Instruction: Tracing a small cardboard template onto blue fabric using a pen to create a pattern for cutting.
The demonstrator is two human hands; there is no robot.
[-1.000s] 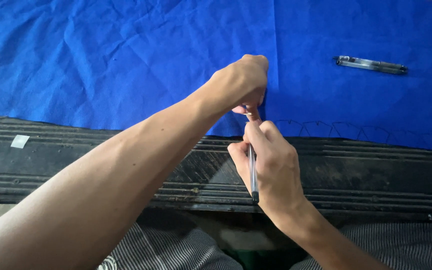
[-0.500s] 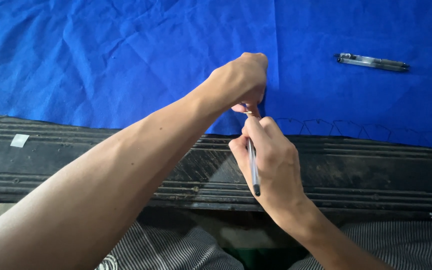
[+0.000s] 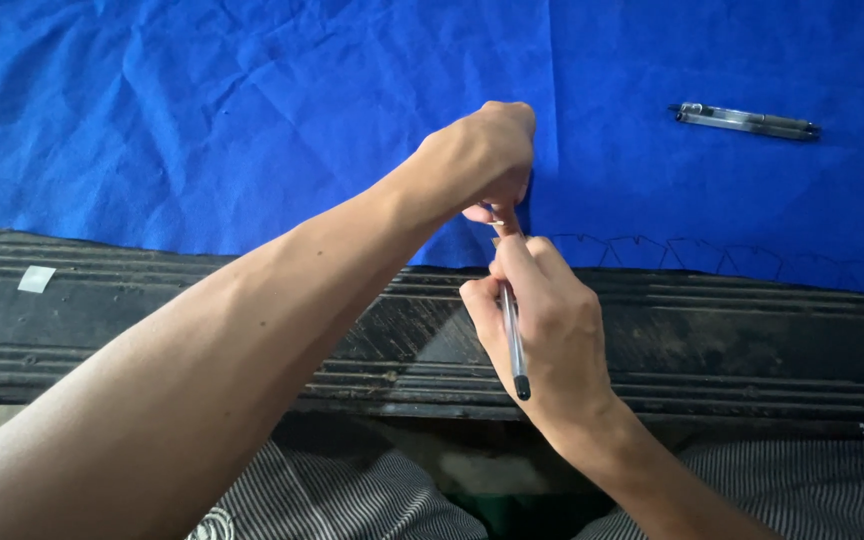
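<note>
A large blue cloth (image 3: pixel 252 120) covers the table top, its near edge lying along a dark ridged table edge (image 3: pixel 752 340). My left hand (image 3: pixel 482 160) is curled into a fist and presses on the cloth at its near edge. My right hand (image 3: pixel 537 320) grips a clear pen (image 3: pixel 512 340) with a dark end, its tip at the cloth edge just under my left hand. A row of drawn zigzag marks (image 3: pixel 692 252) runs along the cloth edge to the right of the pen tip.
A second clear pen (image 3: pixel 747 120) lies on the cloth at the upper right. A small white tag (image 3: pixel 36 279) sticks to the dark table edge at the left. Striped fabric on my lap (image 3: pixel 352 500) shows below the table.
Both hands stay at the same spot on the cloth edge; the pen in my right hand has shifted only slightly.
</note>
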